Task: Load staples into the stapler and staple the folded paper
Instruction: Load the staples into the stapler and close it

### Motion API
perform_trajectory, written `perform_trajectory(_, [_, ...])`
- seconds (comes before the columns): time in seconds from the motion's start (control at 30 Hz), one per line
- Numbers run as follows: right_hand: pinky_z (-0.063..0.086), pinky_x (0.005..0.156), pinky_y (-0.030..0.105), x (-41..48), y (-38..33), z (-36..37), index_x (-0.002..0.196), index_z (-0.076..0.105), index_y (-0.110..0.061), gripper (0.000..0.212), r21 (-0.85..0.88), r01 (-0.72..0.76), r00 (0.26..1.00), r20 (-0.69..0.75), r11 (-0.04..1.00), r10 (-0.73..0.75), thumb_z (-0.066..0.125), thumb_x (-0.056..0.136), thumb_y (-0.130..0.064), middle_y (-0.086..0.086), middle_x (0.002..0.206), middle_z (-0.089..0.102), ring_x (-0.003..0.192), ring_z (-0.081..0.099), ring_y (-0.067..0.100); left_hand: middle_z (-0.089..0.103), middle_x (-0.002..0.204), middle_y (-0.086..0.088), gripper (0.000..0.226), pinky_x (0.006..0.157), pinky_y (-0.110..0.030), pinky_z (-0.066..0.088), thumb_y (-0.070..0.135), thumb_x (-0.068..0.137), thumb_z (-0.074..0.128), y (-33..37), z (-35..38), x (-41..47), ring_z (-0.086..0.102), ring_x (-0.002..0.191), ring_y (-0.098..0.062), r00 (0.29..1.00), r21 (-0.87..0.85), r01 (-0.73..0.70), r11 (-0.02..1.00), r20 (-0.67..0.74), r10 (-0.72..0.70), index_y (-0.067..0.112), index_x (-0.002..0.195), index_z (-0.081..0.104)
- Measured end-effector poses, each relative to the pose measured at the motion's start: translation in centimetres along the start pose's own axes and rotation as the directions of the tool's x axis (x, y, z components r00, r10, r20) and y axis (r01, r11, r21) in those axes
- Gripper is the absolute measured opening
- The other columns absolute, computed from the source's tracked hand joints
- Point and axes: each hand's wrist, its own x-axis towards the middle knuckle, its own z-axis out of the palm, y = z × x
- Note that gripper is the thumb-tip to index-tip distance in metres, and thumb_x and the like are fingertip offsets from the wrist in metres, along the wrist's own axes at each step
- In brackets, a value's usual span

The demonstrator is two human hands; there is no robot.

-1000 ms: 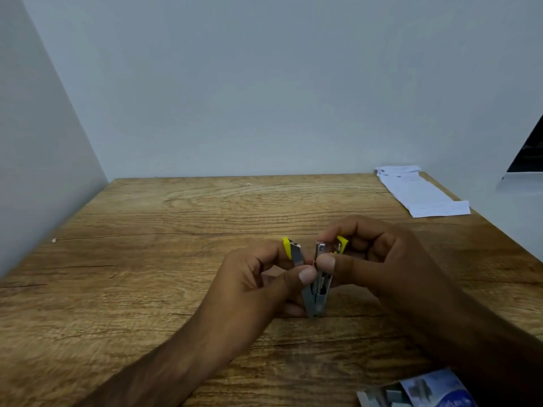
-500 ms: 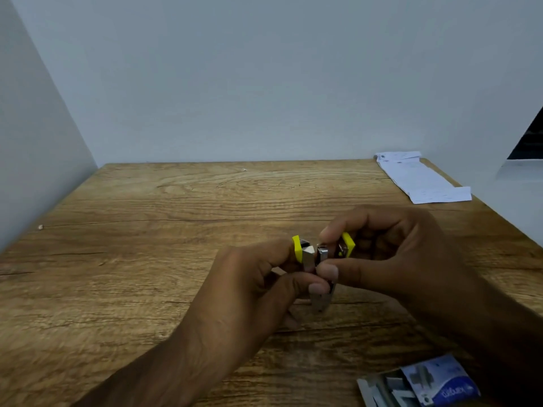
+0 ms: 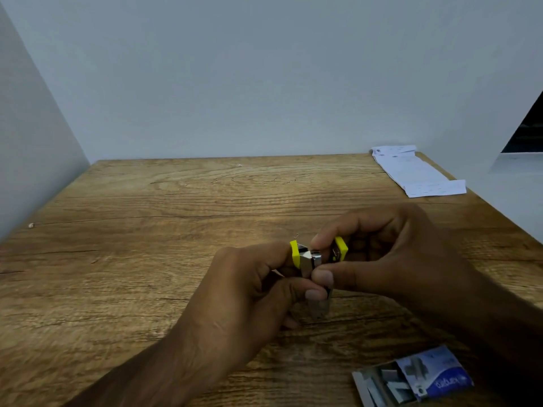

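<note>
Since one second ago, the two yellow tips of the stapler (image 3: 307, 261) have drawn slightly closer together. The thumbs, then tip to tip, now sit one over the other, the right above the left. In the last half second the hands have scarcely shifted.

Left to right:

1. The left wall (image 3: 29, 142) meets the table (image 3: 147, 259) along its left edge. The wood from that edge to the hands lies open, as does the strip toward the back wall.
2. The left hand (image 3: 244, 292) grips the stapler's left arm, with the fingers curled round it and the thumb pressed on the metal lower down.
3. The stapler is held at table centre, opened in a V, hinge end down and close to the wood. Contact with the table cannot be confirmed.
4. The right hand (image 3: 390, 254) pinches the metal channel between forefinger and thumb, with the remaining fingers curled behind the right yellow arm. Whether staples lie under the pinch cannot be told.
5. The staple box (image 3: 435, 377) lies open at the near right, with staple strips (image 3: 379, 386) spilled beside it. It is well apart from the hands.
6. The folded paper (image 3: 420, 174) lies flat at the far right corner, along the right edge.
</note>
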Motion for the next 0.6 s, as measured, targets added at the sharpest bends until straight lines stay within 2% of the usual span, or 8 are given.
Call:
perform_trajectory(0.1, [0.061,0.07,0.024,0.22,0.24,0.05,0.093,0.081,-0.01,0.031,0.012,-0.001,1.0,0.0,1.0,0.001,0.087,0.064,-0.003,0.012,0.089,0.08,0.081,0.078,0.022,0.077,0.075,0.01,0.012,0.055,-0.024,0.059,0.04,0.08,0.073,-0.11,-0.14,0.07,0.075,0.066,-0.004,1.0,-0.029,0.006,1.0,0.011,-0.005,0.037,0.092,0.075])
perform_trajectory(0.2, [0.064,0.076,0.033,0.53,0.41,-0.21,0.098,0.08,-0.009,0.035,0.031,-0.018,1.0,0.018,0.999,0.017,0.087,0.064,-0.003,0.018,0.093,0.079,0.089,0.076,0.036,0.075,0.079,0.011,0.013,0.055,-0.028,0.06,0.039,0.088,0.069,-0.23,-0.21,0.29,0.074,0.068,-0.006,0.998,0.083,-0.055,0.995,0.034,0.052,0.038,0.101,0.071])
perform_trajectory(0.3, [0.063,0.075,0.031,0.68,0.21,-0.5,0.104,0.079,-0.009,0.038,0.07,0.002,1.0,0.017,0.998,-0.003,0.086,0.067,-0.004,0.014,0.093,0.08,0.087,0.078,0.032,0.07,0.09,0.012,0.019,0.057,-0.023,0.058,0.041,0.095,0.063,0.17,-0.1,0.56,0.072,0.076,-0.006,0.991,0.165,-0.131,0.978,0.05,0.124,0.031,0.111,0.064])
perform_trajectory(0.37, [0.062,0.075,0.031,0.66,0.06,-0.41,0.109,0.076,-0.007,0.038,0.119,0.002,1.0,0.016,0.993,-0.004,0.084,0.071,-0.005,0.011,0.093,0.078,0.084,0.078,0.028,0.069,0.092,0.005,0.029,0.056,-0.031,0.061,0.049,0.094,0.06,0.59,0.01,0.6,0.071,0.079,-0.013,0.994,0.111,-0.108,0.988,0.035,0.105,0.025,0.111,0.061])
perform_trajectory(0.47, [0.062,0.078,0.034,0.81,0.26,-0.11,0.109,0.076,-0.006,0.035,0.129,-0.006,1.0,-0.014,0.992,0.007,0.083,0.074,-0.005,0.011,0.096,0.078,0.087,0.077,0.026,0.067,0.087,-0.004,0.034,0.054,-0.054,0.057,0.049,0.091,0.061,0.64,-0.14,0.66,0.068,0.077,-0.028,0.998,0.124,-0.056,0.991,-0.004,0.057,0.021,0.108,0.061])
perform_trajectory(0.5, [0.062,0.077,0.034,0.77,0.38,-0.07,0.108,0.075,-0.005,0.033,0.131,-0.005,1.0,-0.023,0.991,0.008,0.082,0.076,-0.003,0.011,0.096,0.079,0.088,0.076,0.024,0.067,0.087,-0.006,0.031,0.053,-0.057,0.056,0.046,0.092,0.063,0.62,-0.16,0.71,0.067,0.076,-0.031,0.999,0.11,-0.037,0.993,-0.009,0.038,0.02,0.108,0.061])
perform_trajectory(0.6, [0.062,0.076,0.032,0.87,0.9,-0.16,0.111,0.074,-0.007,0.033,0.137,-0.01,0.999,-0.038,0.991,0.016,0.081,0.08,0.001,0.012,0.098,0.078,0.091,0.077,0.026,0.069,0.085,-0.01,0.022,0.047,-0.051,0.059,0.034,0.092,0.068,0.55,-0.32,0.9,0.07,0.064,-0.027,0.999,0.042,-0.013,0.999,-0.034,0.014,0.017,0.105,0.064])
